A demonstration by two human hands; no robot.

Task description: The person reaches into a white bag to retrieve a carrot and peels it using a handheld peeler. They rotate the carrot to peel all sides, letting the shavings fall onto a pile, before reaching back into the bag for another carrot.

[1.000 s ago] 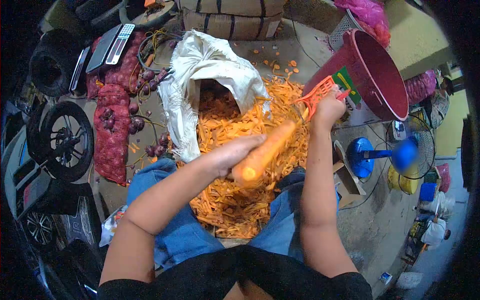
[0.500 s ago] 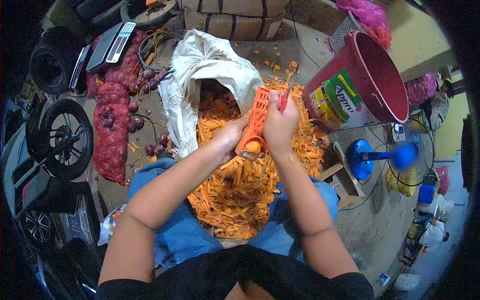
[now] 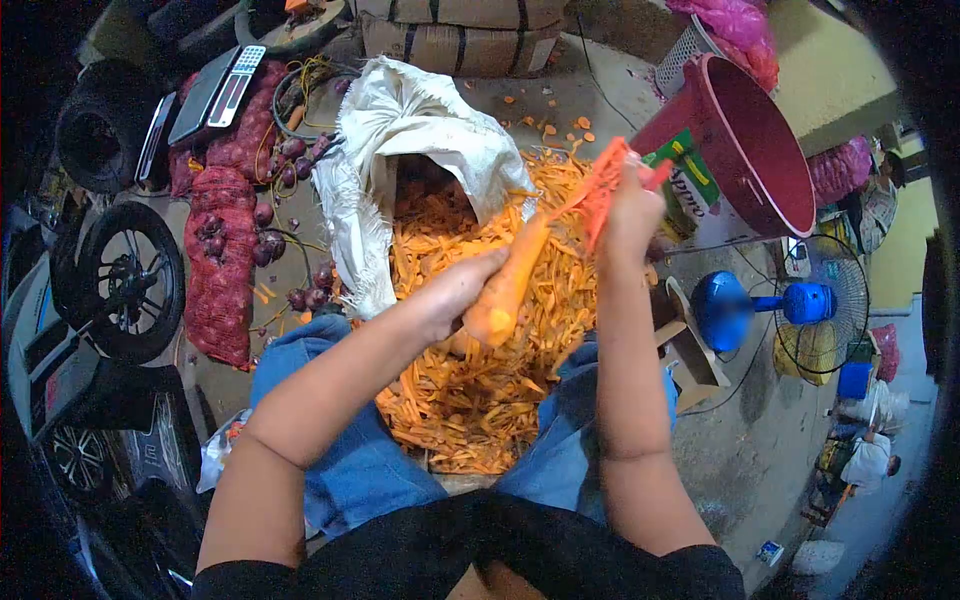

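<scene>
My left hand [image 3: 462, 290] is wrapped round an orange carrot [image 3: 508, 290], held at a slant with its thick end towards me. To its upper right my right hand [image 3: 632, 215] grips a red-orange peeler [image 3: 603, 190], which is blurred by motion and lies beyond the carrot's far end. A heap of carrot peelings [image 3: 470, 400] lies between my knees and under both hands. Behind it a white sack [image 3: 365, 200] lies with its mouth open, with more shavings inside.
A dark red bucket [image 3: 735, 150] leans at the upper right, near a blue fan [image 3: 722, 310] and an open cardboard box [image 3: 690, 350]. Red net bags of onions [image 3: 217, 290] and a scale [image 3: 205, 100] are on the left. A person [image 3: 868, 462] is at the far right.
My right hand has moved up and right with the peeler, away from my left hand. The carrot now shows along its length, where the peeler covered it before.
</scene>
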